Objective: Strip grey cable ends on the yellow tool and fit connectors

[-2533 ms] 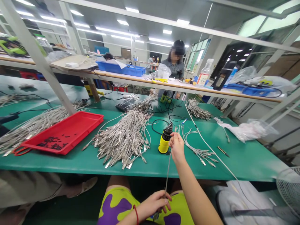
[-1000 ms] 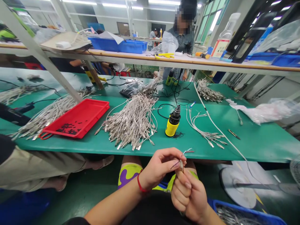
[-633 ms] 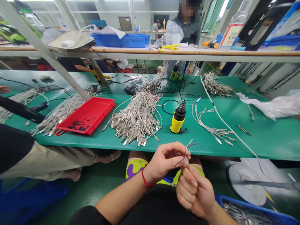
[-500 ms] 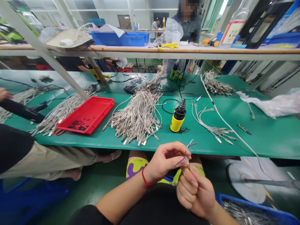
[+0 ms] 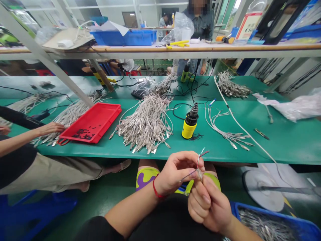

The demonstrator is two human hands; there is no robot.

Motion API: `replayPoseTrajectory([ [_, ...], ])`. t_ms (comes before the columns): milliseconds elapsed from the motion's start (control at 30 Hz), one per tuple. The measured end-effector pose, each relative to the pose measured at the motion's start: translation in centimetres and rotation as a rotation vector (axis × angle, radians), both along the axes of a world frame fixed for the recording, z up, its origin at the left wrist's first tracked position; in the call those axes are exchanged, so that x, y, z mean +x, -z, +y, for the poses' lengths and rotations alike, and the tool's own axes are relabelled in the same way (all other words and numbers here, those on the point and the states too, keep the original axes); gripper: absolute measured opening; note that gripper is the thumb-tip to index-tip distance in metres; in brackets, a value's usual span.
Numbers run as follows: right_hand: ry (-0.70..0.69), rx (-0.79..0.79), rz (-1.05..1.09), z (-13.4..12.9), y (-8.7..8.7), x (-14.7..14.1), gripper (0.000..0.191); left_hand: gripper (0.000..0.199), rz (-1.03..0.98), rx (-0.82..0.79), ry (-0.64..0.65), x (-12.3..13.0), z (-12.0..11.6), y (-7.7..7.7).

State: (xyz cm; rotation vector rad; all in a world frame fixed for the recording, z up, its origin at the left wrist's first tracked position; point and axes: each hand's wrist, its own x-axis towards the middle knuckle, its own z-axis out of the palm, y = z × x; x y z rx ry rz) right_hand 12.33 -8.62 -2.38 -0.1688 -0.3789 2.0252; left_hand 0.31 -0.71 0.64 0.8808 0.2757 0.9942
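Observation:
My right hand is closed around a light-coloured cable, most of it hidden by the fingers. Thin split wires fan out from the cable's end: a white and a reddish one point up, a dark one points left. With thumb and forefinger, my left hand pinches these wires just above the right thumb. Both hands are over my lap, in front of the table edge. Beyond them, a yellow and black heat gun stands nozzle up on the table, next to a large heap of white USB cables.
A red tray with small black pieces sits left, where a co-worker's hand touches another cable pile. Several loose cables and a pen-like tool lie right. A blue bin of cables stands low right. A shelf spans the back.
The co-worker's hand at the left has come to the cable pile by the red tray. My hands stay nearly in place; the dark wire now sticks out further left. The view has shifted slightly.

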Motion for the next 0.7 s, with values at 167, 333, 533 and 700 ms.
replayPoseTrajectory([
  [167, 0.015, 0.007, -0.016, -0.1, 0.1, -0.1, 0.043, 0.024, -0.027, -0.018, -0.013, 0.3, -0.2, 0.1],
  [333, 0.029, 0.009, -0.071, -0.1, 0.4, -0.2, 0.043, 0.019, -0.068, -0.167, 0.008, 0.5, -0.5, 0.1],
  [533, 0.023, 0.007, -0.070, -0.2, 0.1, -0.2, 0.042, 0.015, -0.102, -0.395, 0.062, 0.8, -1.0, 0.0],
  [700, 0.005, 0.011, -0.057, -0.3, 0.1, -0.1, 0.043, 0.020, -0.073, -0.429, 0.033, 0.9, -1.2, -0.2],
])
